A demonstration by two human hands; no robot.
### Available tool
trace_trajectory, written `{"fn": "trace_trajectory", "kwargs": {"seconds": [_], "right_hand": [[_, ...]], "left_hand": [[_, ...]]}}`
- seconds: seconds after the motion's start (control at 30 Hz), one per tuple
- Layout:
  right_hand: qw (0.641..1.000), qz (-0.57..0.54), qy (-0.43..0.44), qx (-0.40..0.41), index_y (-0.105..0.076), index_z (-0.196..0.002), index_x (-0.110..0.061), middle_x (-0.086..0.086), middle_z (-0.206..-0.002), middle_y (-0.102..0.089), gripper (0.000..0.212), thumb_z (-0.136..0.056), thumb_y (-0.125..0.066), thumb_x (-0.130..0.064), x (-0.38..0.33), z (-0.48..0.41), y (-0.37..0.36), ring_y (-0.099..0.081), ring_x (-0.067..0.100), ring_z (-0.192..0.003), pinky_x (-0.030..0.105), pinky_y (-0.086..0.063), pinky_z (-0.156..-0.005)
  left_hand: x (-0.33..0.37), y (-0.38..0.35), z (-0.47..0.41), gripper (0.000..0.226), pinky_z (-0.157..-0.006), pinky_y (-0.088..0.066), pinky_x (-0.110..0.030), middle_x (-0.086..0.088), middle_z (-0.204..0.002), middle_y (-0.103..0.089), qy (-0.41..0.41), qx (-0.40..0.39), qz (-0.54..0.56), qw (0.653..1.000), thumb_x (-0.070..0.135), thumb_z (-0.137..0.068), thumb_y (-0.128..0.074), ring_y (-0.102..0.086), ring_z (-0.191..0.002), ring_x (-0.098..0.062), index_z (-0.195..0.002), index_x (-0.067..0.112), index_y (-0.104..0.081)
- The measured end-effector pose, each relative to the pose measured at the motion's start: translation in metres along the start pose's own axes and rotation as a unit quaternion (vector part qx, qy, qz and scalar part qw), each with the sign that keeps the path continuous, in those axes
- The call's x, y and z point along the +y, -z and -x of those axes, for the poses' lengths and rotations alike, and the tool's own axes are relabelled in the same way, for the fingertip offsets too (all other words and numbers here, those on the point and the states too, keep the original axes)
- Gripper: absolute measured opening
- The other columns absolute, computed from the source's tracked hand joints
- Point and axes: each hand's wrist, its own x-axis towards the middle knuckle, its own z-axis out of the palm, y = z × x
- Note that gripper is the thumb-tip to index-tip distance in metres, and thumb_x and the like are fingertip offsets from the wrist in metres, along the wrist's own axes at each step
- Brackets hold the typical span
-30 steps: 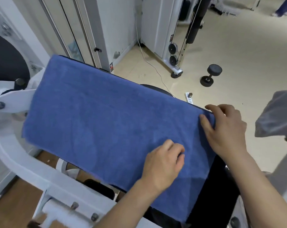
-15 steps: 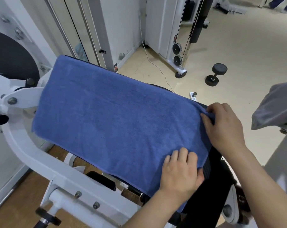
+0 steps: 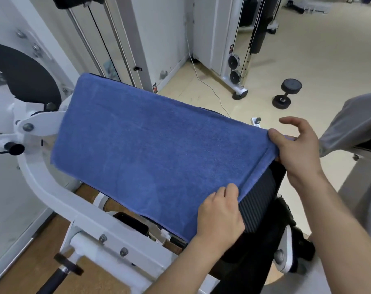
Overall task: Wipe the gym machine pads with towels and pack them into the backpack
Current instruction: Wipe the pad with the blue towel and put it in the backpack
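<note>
Nearest to the camera, the left hand rests on the near right corner of the blue towel, with its fingers curled over the towel's edge and gripping it. Just beside this hand, the ribbed black pad of the machine shows where the towel does not cover it. A little farther, the right hand holds the far right corner of the towel: the thumb presses on top of the cloth and pinches it against the palm side, while the other fingers are spread and loosely bent in the air. The towel lies spread flat over the sloped pad and covers nearly all of it. Under and left of the pad stands the white frame of the machine, with bolts and a black knob. At the right edge a grey cloth hangs over another part. Farther away, on the pale floor, a black dumbbell lies near a white cable machine.
</note>
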Motion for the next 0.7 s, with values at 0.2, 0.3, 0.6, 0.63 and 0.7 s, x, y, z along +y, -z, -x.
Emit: {"fn": "trace_trajectory", "kwargs": {"seconds": [0.2,0.3,0.6,0.63,0.7], "right_hand": [[0.994,0.047,0.067,0.067,-0.06,-0.094,-0.033,-0.003,-0.058,-0.039,0.018,-0.087,-0.057,-0.018,0.008,0.003,0.01,-0.036,0.01,-0.051,0.026,-0.033,-0.056],[0.995,0.049,0.085,0.028,-0.066,-0.085,-0.032,-0.011,-0.053,-0.044,0.013,-0.09,-0.06,-0.022,0.005,0.004,0.011,-0.037,0.006,-0.051,0.024,-0.034,-0.057],[0.936,0.062,0.112,-0.328,-0.068,-0.098,-0.018,-0.001,-0.088,-0.074,0.025,-0.079,-0.076,-0.004,-0.063,0.013,-0.043,-0.071,0.01,-0.076,0.016,-0.055,-0.073],[0.922,0.103,0.127,-0.352,-0.068,-0.099,-0.019,0.0,-0.091,-0.074,0.027,-0.08,-0.073,0.0,-0.069,0.011,-0.054,-0.072,0.013,-0.08,0.019,-0.056,-0.079],[0.91,0.164,0.174,-0.339,-0.069,-0.093,-0.019,-0.001,-0.085,-0.075,0.018,-0.085,-0.066,-0.003,-0.079,0.008,-0.082,-0.072,0.013,-0.079,0.026,-0.057,-0.08]], "left_hand": [[0.026,-0.001,0.018,0.03,-0.066,-0.036,-0.027,0.008,-0.081,-0.054,0.111,-0.066,0.181,0.975,0.007,-0.077,-0.045,-0.051,-0.075,-0.019,-0.103,0.021,-0.051],[0.027,0.006,0.023,0.028,-0.061,-0.039,-0.021,0.014,-0.069,-0.054,0.186,-0.029,0.264,0.946,0.005,-0.078,-0.044,-0.048,-0.063,-0.007,-0.091,0.027,-0.055],[-0.039,0.072,0.029,0.012,-0.06,-0.037,-0.017,0.007,-0.058,-0.049,0.294,0.121,0.372,0.872,0.009,-0.096,-0.05,-0.044,-0.059,-0.005,-0.089,0.013,-0.059],[-0.052,0.081,0.032,0.011,-0.063,-0.04,-0.021,0.001,-0.061,-0.054,0.291,0.133,0.368,0.873,0.015,-0.097,-0.053,-0.048,-0.062,-0.007,-0.091,0.017,-0.061],[-0.083,0.098,0.033,0.007,-0.072,-0.047,-0.03,-0.008,-0.075,-0.065,0.289,0.163,0.347,0.877,0.022,-0.096,-0.057,-0.059,-0.07,-0.016,-0.094,0.023,-0.064]]}}
